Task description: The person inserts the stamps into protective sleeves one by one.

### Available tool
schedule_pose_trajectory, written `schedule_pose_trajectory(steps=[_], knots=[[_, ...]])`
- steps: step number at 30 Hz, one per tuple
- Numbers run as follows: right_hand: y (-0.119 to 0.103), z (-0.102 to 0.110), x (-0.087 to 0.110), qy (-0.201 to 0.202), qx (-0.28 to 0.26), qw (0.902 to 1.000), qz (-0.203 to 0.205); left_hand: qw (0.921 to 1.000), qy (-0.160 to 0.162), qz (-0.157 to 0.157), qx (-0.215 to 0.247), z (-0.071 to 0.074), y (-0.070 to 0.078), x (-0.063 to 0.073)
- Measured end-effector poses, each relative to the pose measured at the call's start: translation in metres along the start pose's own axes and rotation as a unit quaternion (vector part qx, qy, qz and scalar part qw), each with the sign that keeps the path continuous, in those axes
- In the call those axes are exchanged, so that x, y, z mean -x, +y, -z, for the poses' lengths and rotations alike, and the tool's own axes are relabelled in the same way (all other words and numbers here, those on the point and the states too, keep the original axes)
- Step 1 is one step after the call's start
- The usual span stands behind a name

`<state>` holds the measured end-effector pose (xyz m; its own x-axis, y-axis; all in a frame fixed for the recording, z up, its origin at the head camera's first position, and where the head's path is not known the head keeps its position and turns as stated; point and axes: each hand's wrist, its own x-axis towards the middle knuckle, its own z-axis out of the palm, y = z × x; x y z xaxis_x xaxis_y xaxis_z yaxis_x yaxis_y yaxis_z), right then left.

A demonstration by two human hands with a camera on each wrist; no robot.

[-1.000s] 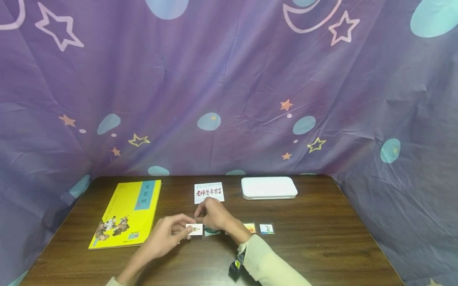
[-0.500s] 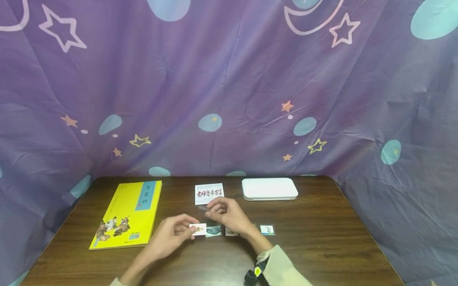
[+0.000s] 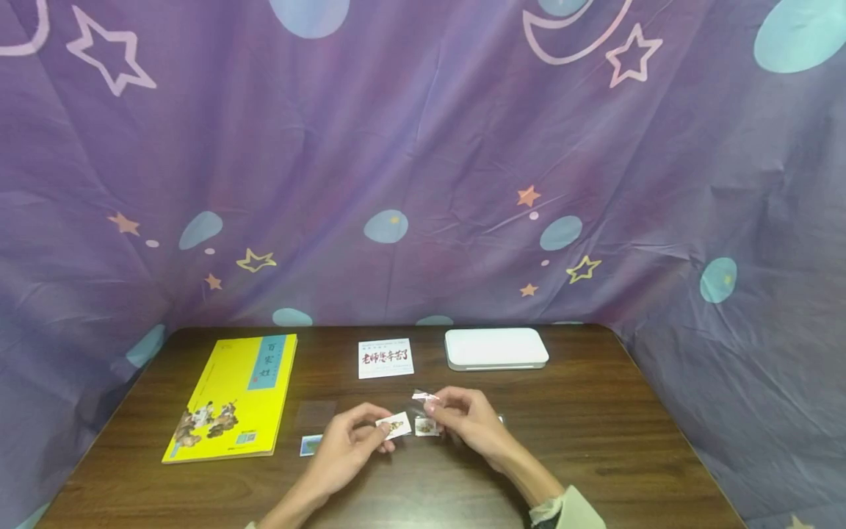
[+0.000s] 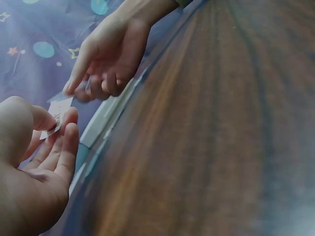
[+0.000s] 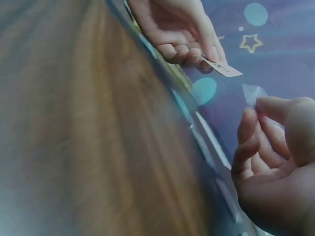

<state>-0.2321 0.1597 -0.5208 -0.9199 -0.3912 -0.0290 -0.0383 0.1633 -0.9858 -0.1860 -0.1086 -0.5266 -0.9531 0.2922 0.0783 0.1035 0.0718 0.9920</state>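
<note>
My left hand (image 3: 350,443) pinches a small white stamp-like card (image 3: 396,425) printed with a figure, between thumb and fingers above the table. In the left wrist view the card (image 4: 59,114) is tilted. My right hand (image 3: 472,422) pinches a small clear plastic sleeve (image 3: 424,397) just right of the card; the right wrist view shows the sleeve (image 5: 252,93) apart from the card. Beneath the hands, another small picture card (image 3: 425,427) lies on the table. A blue card (image 3: 309,445) lies left of my left hand, partly covered by it. Further cards are hidden behind the hands.
A yellow book (image 3: 231,397) lies on the left of the wooden table (image 3: 595,455). At the back are a white square card with red writing (image 3: 385,358) and a white case (image 3: 496,348). A faint transparent sheet (image 3: 317,411) lies near the book. Patterned cloth hangs behind.
My left hand has moved right with the stamp-like card, uncovering the blue card. My right hand has gone right and slightly down, carrying the clear sleeve.
</note>
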Motion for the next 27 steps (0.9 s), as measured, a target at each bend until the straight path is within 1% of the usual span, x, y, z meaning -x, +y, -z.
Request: schedule_pose_trajectory(steps=[3,8,11,16,21,27], knots=[[0.007,0.006,0.013,-0.027,-0.012,0.9996,-0.003,0.9998,-0.011,0.010,0.016,-0.001,-0.005,0.002],[0.015,0.009,0.025,-0.064,0.009,0.9978,0.017,0.9990,-0.028,0.016,0.030,0.000,-0.010,0.004],[0.017,0.008,0.026,-0.067,0.025,0.9972,0.022,0.9988,-0.034,0.012,0.034,0.000,-0.011,0.004],[0.018,0.007,0.024,-0.070,0.042,0.9965,0.018,0.9987,-0.034,0.008,0.038,0.000,-0.013,0.003],[0.019,0.009,0.023,-0.086,0.045,0.9950,0.024,0.9988,-0.027,0.006,0.041,0.000,-0.015,0.002],[0.019,0.010,0.024,-0.103,0.056,0.9924,0.036,0.9986,-0.028,0.006,0.044,-0.001,-0.016,0.001]])
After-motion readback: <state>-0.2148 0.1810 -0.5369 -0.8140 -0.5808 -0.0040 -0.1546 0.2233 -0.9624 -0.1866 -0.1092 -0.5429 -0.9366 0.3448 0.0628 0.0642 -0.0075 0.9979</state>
